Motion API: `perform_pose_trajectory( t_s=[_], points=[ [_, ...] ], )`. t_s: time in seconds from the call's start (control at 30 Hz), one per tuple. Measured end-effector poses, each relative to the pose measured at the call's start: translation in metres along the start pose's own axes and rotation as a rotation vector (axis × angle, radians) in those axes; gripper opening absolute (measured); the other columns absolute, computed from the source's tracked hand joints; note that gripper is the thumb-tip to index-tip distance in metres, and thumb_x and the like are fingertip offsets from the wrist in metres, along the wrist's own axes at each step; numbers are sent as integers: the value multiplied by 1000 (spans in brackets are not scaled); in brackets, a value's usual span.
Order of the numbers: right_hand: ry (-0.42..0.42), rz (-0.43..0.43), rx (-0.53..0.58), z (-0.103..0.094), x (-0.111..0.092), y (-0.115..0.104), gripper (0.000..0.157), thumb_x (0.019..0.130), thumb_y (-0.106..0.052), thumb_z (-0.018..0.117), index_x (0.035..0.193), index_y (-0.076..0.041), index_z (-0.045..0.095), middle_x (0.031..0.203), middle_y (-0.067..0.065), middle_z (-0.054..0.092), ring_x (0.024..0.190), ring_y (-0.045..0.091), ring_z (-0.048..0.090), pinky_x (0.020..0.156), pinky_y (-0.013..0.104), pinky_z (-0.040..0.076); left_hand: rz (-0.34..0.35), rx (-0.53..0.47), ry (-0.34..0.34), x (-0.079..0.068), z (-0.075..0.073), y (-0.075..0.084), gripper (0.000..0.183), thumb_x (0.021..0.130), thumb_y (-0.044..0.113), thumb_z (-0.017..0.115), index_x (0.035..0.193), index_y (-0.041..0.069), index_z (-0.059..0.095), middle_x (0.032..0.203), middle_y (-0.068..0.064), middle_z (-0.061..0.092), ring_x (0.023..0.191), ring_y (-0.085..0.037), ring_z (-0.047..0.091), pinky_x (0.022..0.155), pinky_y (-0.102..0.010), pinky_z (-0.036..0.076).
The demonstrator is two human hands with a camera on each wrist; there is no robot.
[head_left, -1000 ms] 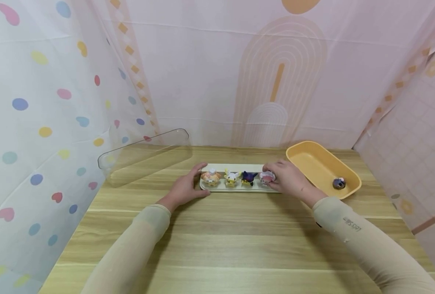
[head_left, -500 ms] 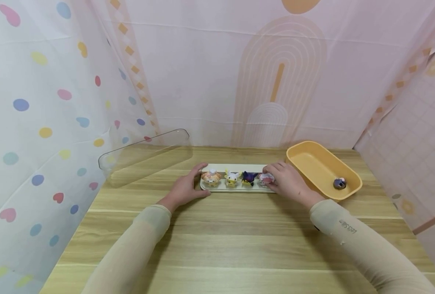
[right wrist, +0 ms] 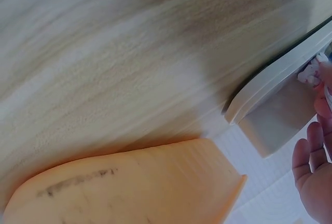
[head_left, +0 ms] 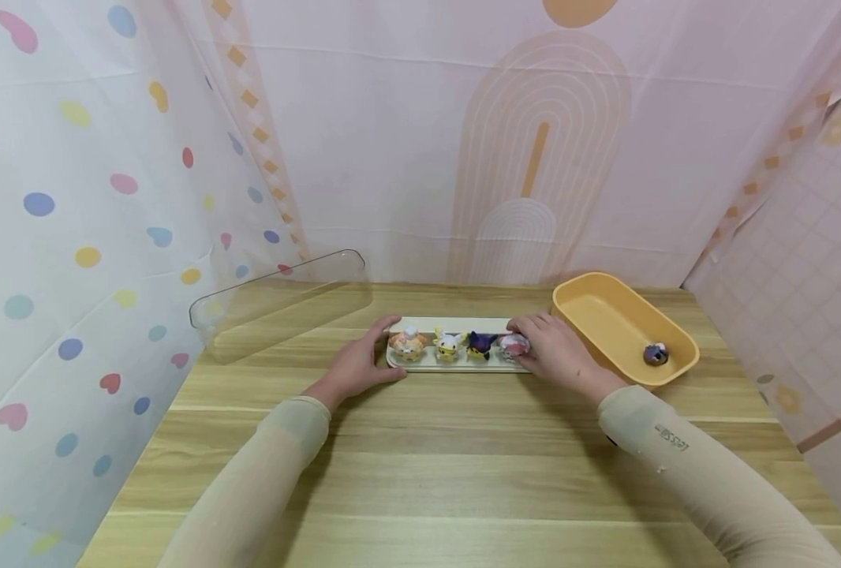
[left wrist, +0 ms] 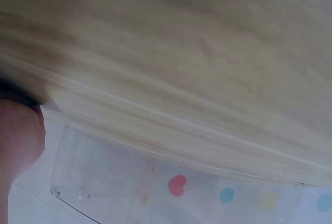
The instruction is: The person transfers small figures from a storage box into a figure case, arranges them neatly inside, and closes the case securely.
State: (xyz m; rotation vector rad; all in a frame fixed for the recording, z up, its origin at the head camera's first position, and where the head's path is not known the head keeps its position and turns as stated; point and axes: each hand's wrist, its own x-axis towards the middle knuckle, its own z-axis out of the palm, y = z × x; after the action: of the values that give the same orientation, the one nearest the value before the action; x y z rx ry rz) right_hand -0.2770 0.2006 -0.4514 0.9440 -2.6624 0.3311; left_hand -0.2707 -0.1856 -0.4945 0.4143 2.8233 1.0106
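Head view: my right hand, right of centre, has thumb and fingertips closed in a pinch on the pink-and-white figurine, at the right end of the row in the white tray; whether its base touches the tray floor, can't tell. Left hand, left of centre, spreads thumb and fingers around the tray's left end, thumb at the near edge. Orange figurine, white-and-yellow figurine and dark figurine sit to its left. Yellow bin at right holds a purple-grey figurine; clear cover at left. Figurines look light, stiff, maybe slick: I'd pinch the sides of the body, sparing thin ears. Left wrist view: part of a hand, lower left; grip not shown. Right wrist view: fingertips at the right edge by the pink-and-white piece, lower fingers loosely bent.
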Motion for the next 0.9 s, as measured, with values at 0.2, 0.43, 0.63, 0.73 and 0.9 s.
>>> perform_pose_trajectory(
  t_s=[0.2,0.43,0.63,0.73,0.9],
  points=[
    [-91,71,49,-14,-4,3,70,86,-30,92,142,-3,59,131,17,73,122,36,67,108,54,52,8,5,1,1,1,0,103,88,41,89,168,38,24,161,-17,55,143,-48,55,119,-66,42],
    [-133,173,63,-47,-23,24,80,94,-48,81,151,0,53,134,23,69,133,44,60,116,62,45,21,4,8,-1,2,1,102,89,40,89,168,36,24,161,-19,55,145,-49,54,119,-66,42],
    [-47,244,13,-80,-44,61,43,106,-22,68,136,8,60,132,31,68,122,52,64,106,65,50,20,9,11,0,3,-2,103,89,40,89,169,35,24,161,-19,55,144,-50,54,118,-67,42],
    [-71,316,-52,-95,-55,82,26,105,-8,61,124,10,65,118,33,73,107,54,68,95,65,54,13,-2,8,1,3,-3,104,88,40,89,168,37,24,161,-19,54,145,-49,53,119,-67,42],
    [-323,507,-101,-114,-67,105,29,106,-6,50,123,12,64,118,36,71,110,56,68,94,65,54,14,-4,5,1,1,-2,104,88,41,89,168,40,23,161,-19,54,146,-49,52,120,-66,41]
  ],
)
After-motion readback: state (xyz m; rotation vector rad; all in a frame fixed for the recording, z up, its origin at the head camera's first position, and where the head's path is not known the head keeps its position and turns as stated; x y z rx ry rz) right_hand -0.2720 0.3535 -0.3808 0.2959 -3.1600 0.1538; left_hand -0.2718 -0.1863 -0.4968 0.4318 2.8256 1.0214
